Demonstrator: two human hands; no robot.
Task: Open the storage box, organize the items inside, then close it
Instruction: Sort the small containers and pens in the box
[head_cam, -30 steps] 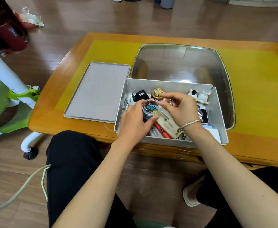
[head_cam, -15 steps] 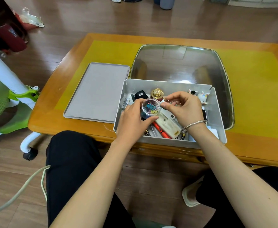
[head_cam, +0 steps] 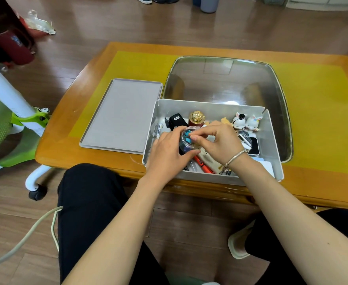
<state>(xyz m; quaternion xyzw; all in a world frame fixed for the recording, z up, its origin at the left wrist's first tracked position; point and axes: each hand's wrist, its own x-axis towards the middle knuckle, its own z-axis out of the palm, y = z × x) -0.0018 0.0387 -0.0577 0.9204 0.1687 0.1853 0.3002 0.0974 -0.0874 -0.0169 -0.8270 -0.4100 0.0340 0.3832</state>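
**Sorting step: clip jar held over the open box**

Over the near-left part of the open storage box, a small clear jar of coloured clips is gripped around its side by the left hand. Above the grip, the jar's open mouth is reached by the curled fingertips of the right hand; whether anything is pinched there cannot be told.

The organizing step is judged to be in hand. The box is open, and its flat grey lid is laid left of the grip on the glossy wooden table.

Next, the jar will need capping and an upright resting place. Hard transparent plastic is suggested, so a firm hold is advised.

Beyond the grip stand a gold-capped bottle and two glazed rabbit figurines. Beneath it lies a slim orange pen.
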